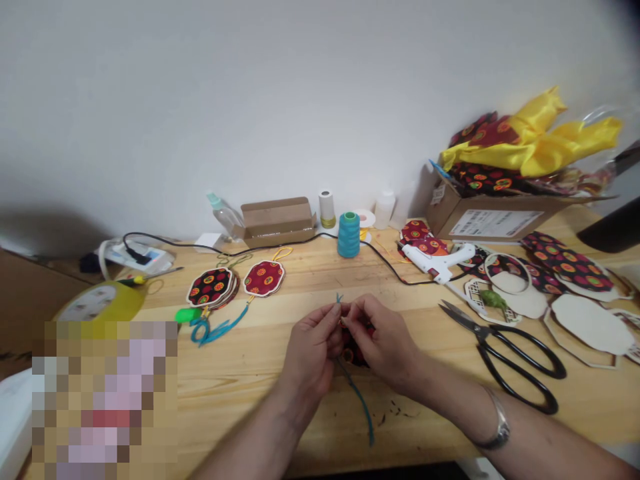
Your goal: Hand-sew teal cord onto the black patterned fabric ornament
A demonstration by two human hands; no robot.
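My left hand (316,340) is closed in a pinch on a teal thread tassel (363,407). The tassel's short end sticks up above the thumb, and its long strands hang toward the table's front edge. Close against it, my right hand (383,340) pinches with thumb and forefinger; what lies between these fingertips is too small to make out. Below and between the hands shows a dark fabric piece with a red and orange print (356,353), partly hidden by the fingers. Past the hands stands a teal thread cone (349,237).
Black-handled scissors (500,353) lie open at right, near a white glue gun (437,260) and wooden cutouts (590,323). A cardboard box (490,217) holds fabric. At left are a stack of patterned pendants (210,287), a red pendant (265,277) and a yellow tape roll (100,303).
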